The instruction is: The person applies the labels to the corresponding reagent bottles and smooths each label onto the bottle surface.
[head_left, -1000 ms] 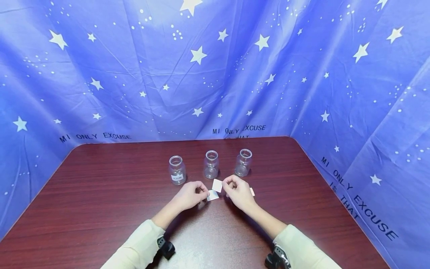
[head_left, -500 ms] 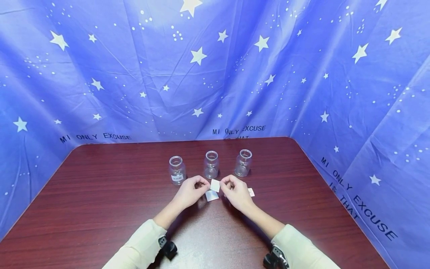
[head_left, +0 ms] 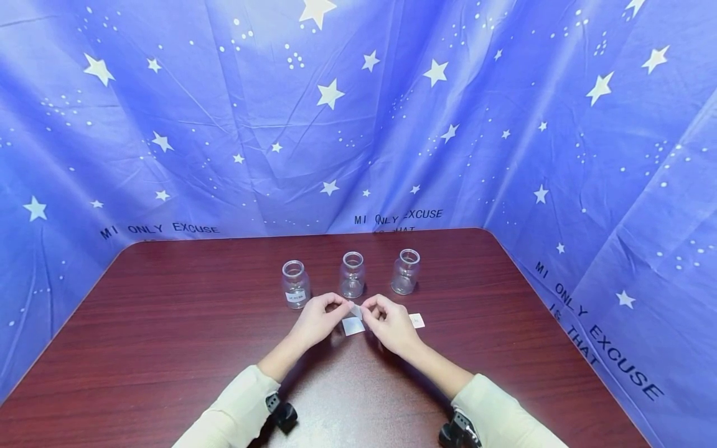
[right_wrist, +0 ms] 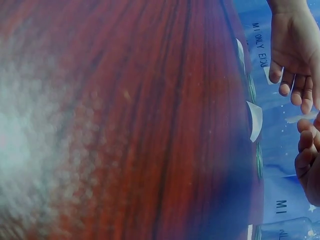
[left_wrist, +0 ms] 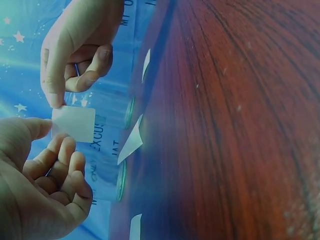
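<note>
Between my two hands is a small square white label (head_left: pixel 356 310), raised over the table and tilted. My left hand (head_left: pixel 317 320) pinches one edge with thumb and forefinger, its other fingers loosely curled. On the opposite side, fingertips of my right hand (head_left: pixel 395 326) pinch another corner. In the left wrist view the label (left_wrist: pixel 75 124) shows a blank face. Below the hands lies a white paper square (head_left: pixel 353 326), with an edge curling up. Beside my right hand rests another white square (head_left: pixel 417 320) with faint dark marks.
Three open clear glass jars stand in a row behind the hands: a left jar (head_left: pixel 294 280) bearing a printed white label, a middle jar (head_left: pixel 352 277) and a right jar (head_left: pixel 406 274). Starry blue cloth (head_left: pixel 224 124) hangs behind the dark red wooden table (head_left: pixel 185 311).
My left hand has left the paper square on the table and taken the label's near edge. The label, first in my right hand alone, has moved slightly left and now tilts.
</note>
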`<state>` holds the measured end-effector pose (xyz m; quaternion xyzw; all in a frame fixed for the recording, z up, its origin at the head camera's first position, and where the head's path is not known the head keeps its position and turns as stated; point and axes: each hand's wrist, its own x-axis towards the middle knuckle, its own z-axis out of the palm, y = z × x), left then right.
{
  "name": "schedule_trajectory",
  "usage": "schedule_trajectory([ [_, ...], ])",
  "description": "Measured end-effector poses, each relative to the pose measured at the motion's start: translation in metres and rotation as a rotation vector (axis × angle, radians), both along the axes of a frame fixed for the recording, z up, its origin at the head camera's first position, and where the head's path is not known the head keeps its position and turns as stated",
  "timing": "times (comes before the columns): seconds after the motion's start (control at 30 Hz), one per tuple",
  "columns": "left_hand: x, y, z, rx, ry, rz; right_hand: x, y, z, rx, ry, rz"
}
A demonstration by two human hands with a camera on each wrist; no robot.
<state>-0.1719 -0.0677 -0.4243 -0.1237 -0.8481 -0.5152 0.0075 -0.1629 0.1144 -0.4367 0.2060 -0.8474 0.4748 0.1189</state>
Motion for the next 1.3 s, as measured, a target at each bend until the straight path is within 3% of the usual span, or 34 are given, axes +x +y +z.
schedule_trajectory([
  [0.3,-0.0007,-0.0003,-0.0018,-0.002,-0.003,0.017,0.0021,-0.0013,0.0011,0.033,0.089,0.074],
  [0.87,-0.0011,0.0006,-0.001,-0.01,0.042,0.027,0.0021,-0.0024,0.0004,0.01,0.074,0.087],
  [1.3,-0.0028,-0.0003,-0.0027,0.001,0.008,0.033,-0.0001,0.0016,0.0024,0.007,0.082,0.095],
])
